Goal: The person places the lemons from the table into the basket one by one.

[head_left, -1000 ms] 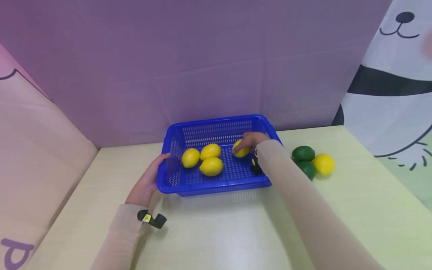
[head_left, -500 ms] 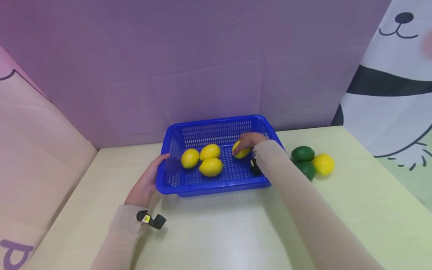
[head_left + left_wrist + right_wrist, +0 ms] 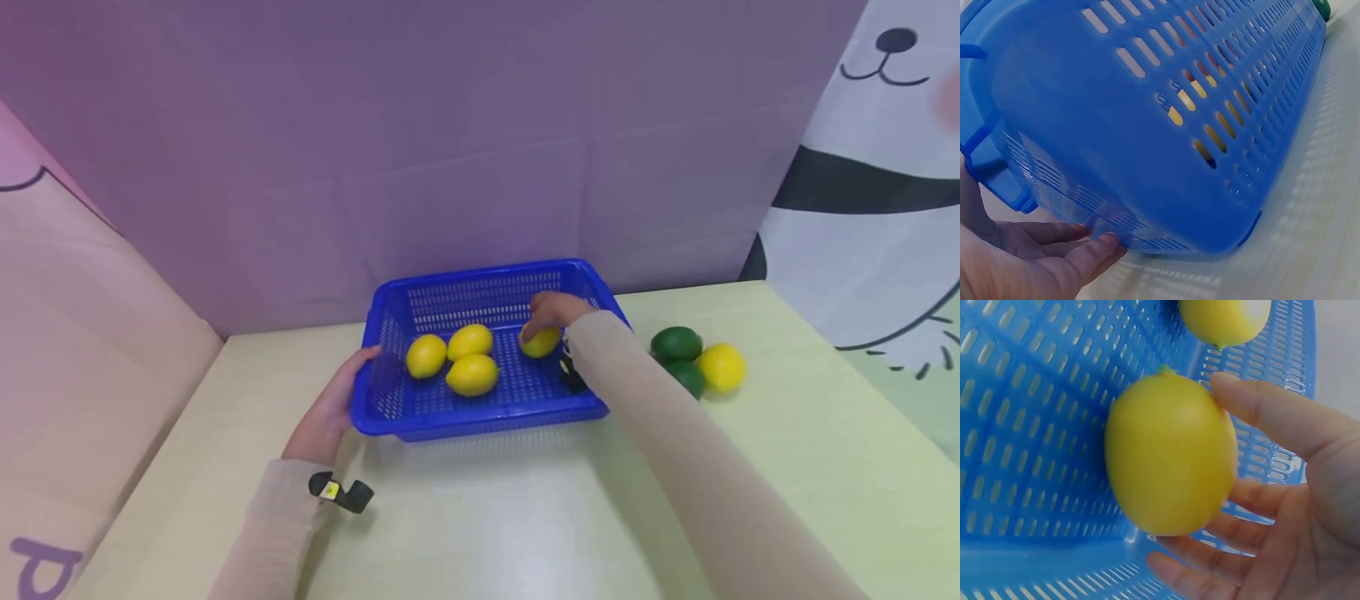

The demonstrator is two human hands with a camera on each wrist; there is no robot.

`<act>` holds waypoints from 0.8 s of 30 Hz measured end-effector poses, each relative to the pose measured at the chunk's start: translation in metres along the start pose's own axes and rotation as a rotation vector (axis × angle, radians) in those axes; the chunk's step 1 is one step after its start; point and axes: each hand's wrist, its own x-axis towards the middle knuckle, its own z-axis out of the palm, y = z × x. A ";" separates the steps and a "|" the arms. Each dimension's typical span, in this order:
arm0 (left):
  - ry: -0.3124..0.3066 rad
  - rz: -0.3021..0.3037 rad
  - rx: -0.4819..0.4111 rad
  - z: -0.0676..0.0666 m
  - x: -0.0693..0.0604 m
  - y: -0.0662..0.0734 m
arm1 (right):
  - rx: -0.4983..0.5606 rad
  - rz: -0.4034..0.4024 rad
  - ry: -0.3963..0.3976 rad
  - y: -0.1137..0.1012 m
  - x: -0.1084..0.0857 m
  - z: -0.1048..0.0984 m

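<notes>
Right hand [image 3: 555,311] now sits slightly higher over the lemon [image 3: 542,343].

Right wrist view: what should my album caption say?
Right hand holding a lemon inside a blue basket, another lemon nearby.

The person's left arm [image 3: 255,550], in a long, pale beige fabric sleeve [image 3: 277,500], extends forward from the lower left, its bare left hand [image 3: 327,410] holding with gently bent fingers [image 3: 1085,256]. The right arm [image 3: 675,433], sleeved alike, slants in from the lower right; its bare right hand [image 3: 558,310] dips downward, gripping, thumb [image 3: 1266,407] opposite curved fingers [image 3: 1210,556].
</notes>
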 end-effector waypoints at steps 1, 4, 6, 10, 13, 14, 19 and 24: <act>-0.002 0.000 -0.004 0.000 0.000 0.000 | -0.011 -0.004 0.002 0.000 -0.001 -0.001; 0.001 0.001 -0.005 0.000 0.000 -0.001 | -0.071 -0.033 0.004 -0.001 -0.002 -0.005; 0.004 0.003 -0.007 0.001 0.000 -0.001 | -0.092 -0.063 -0.001 -0.003 -0.003 -0.010; 0.011 0.002 -0.007 0.001 -0.001 0.000 | -0.098 -0.124 0.001 -0.006 -0.009 -0.021; 0.015 0.002 -0.002 0.002 -0.002 0.001 | -0.125 -0.180 0.006 -0.010 -0.016 -0.029; 0.015 0.003 0.000 0.002 -0.002 0.001 | -0.140 -0.201 0.007 -0.010 -0.017 -0.031; 0.009 0.008 0.010 0.002 -0.003 0.001 | -0.166 -0.297 0.012 -0.010 -0.024 -0.043; 0.000 0.011 0.015 0.003 -0.003 0.001 | -0.094 -0.410 0.022 -0.001 -0.028 -0.056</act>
